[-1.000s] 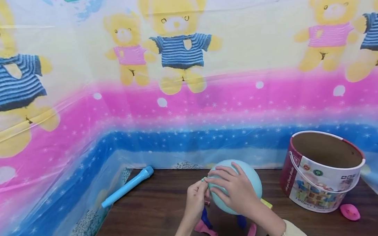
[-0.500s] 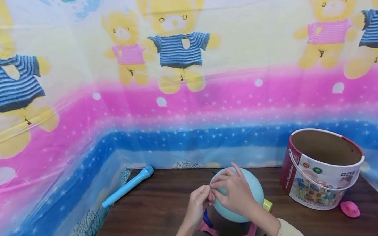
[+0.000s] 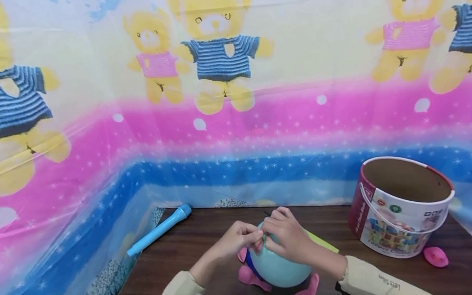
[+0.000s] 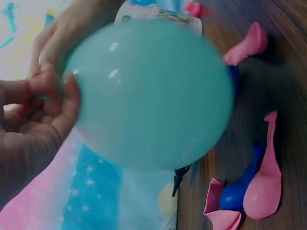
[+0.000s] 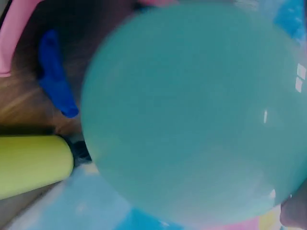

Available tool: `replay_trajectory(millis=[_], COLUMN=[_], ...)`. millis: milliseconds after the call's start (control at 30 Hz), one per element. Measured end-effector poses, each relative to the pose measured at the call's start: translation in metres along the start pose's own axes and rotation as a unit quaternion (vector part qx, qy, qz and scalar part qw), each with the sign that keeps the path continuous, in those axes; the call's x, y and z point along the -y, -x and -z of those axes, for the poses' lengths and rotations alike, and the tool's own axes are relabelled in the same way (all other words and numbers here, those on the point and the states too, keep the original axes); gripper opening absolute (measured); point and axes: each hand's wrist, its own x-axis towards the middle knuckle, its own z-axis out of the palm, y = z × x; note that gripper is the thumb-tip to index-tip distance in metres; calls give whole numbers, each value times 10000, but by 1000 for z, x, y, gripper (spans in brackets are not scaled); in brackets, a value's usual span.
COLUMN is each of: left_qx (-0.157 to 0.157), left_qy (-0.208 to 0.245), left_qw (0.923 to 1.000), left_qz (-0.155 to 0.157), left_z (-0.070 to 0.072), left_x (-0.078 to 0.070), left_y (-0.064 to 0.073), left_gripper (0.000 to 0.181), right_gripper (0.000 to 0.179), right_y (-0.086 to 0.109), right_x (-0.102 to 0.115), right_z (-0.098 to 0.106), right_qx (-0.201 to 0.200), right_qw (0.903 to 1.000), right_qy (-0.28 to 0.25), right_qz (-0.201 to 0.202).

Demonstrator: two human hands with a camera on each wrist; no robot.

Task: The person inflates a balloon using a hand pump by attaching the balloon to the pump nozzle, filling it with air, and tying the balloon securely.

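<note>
An inflated pale turquoise balloon (image 3: 281, 267) hangs below my two hands, its neck end up between them. With thumb and fingers my left hand (image 3: 241, 238) pinches the balloon's neck. My right hand (image 3: 287, 234) pinches at the same neck from the other side, fingers curled close to the left fingertips. In the left wrist view the balloon (image 4: 153, 96) is round and glossy, with the left hand (image 4: 36, 115) at its neck. The balloon (image 5: 192, 115) fills most of the right wrist view. The fingers overlap, so the neck itself is mostly hidden.
Limp pink balloons (image 3: 250, 277) and a blue balloon (image 4: 237, 194) lie beneath on the dark wooden table (image 3: 207, 226). Behind lies a yellow-green tube (image 5: 33, 163) with a black tip. A light blue tube (image 3: 158, 230) lies left; a bucket (image 3: 402, 228) and pink toy (image 3: 436, 257) stand right.
The balloon has moved lower, its neck now upward. My right hand has gone from spread over the balloon's side to pinching at the neck; my left forearm has swung out leftward.
</note>
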Motion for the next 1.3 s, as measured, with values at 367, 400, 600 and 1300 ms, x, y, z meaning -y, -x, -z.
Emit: replay_trajectory(millis=[367, 400, 600, 1300], left_qx=[-796, -1009, -1711, -775], left_qy=[1916, 1993, 2648, 2754], left_qw=[9778, 9745, 9485, 9558], left_qz=[-295, -210, 318, 672], left_z=[-18, -23, -41, -42], left_x=[15, 16, 21, 4], left_y=[-18, -20, -18, -19], left_gripper=[38, 37, 36, 36], right_gripper=[18, 17, 20, 15], right_y=[-12, -12, 3, 15], right_x=[-17, -19, -20, 15], right_z=[35, 35, 26, 24], right_qx=[1472, 1417, 293, -874], right_qw=[9638, 9724, 9966, 9853], right_qy=[-2028, -1635, -536, -143], right_qz=[-916, -879, -558, -1458])
